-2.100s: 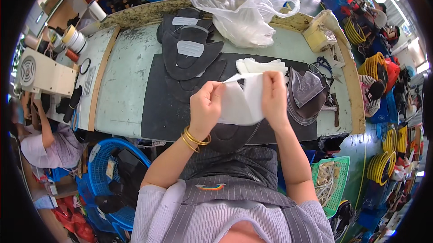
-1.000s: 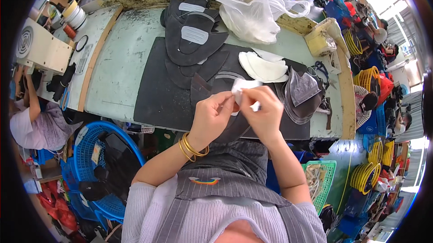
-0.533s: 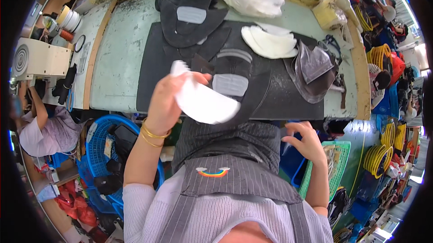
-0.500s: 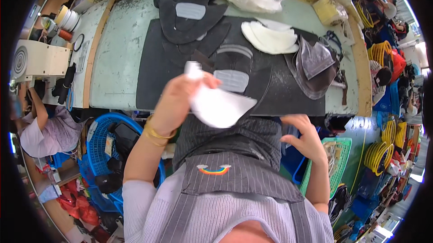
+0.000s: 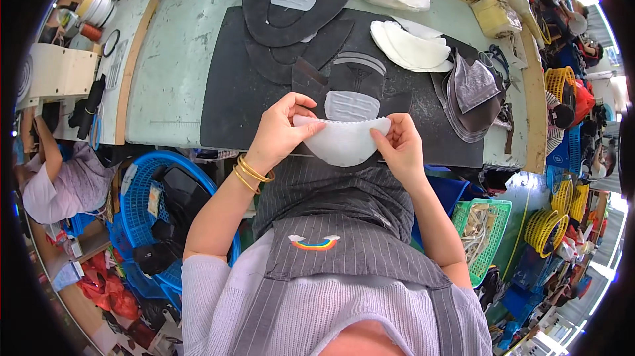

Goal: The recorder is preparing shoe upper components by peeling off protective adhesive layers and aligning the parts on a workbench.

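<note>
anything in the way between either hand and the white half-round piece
Nothing visible: the left hand and right hand pinch the white half-round piece directly, one at each end. The light grey patch shows beyond its upper edge, not between.

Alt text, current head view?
Left hand and right hand hold a white half-moon piece by its ends at the near edge of a black mat. Beyond lie dark cutouts and white pieces; a blue basket stands lower left.

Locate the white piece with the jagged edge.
In the head view, the white piece is near the middle, held between the left hand and right hand, below the pale patch.
</note>
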`<state>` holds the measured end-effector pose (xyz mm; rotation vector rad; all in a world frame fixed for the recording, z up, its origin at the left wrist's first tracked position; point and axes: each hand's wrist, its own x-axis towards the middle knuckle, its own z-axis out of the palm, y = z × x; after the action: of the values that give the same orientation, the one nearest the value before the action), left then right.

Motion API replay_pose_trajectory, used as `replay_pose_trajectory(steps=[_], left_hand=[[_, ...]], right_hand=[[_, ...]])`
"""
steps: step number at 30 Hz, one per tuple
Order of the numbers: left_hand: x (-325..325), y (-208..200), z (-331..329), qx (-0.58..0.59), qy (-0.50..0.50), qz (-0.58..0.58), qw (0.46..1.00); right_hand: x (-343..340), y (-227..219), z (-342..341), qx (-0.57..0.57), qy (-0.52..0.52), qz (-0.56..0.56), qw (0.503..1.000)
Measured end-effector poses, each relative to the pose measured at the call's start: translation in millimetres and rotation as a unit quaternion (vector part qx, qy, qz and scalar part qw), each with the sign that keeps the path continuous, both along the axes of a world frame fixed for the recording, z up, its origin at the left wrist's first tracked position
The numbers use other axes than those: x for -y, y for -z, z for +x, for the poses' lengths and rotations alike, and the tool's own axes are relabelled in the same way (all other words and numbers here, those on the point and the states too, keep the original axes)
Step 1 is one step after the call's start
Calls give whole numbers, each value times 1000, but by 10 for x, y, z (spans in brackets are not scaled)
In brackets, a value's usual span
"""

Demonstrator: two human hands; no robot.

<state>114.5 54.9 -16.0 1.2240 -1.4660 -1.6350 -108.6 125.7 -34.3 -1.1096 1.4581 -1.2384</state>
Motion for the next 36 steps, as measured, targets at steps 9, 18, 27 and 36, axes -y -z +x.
replay_pose_trajectory(steps=[9, 18, 27, 36], left_hand=[[-37, 24, -28, 82, -14, -78, 993], [-434, 34, -282, 300, 182, -500, 792], [-251, -190, -849, 230, 156, -504, 818], [-78, -590, -1948, -48, 110, -431, 894]], right_hand=[[-62, -17, -58, -105, -52, 21, 993], [7, -229, -137, -431, -1, -68, 900], [334, 206, -1747, -451, 188, -71, 870], [-24, -656, -1057, -49, 163, -114, 979]])
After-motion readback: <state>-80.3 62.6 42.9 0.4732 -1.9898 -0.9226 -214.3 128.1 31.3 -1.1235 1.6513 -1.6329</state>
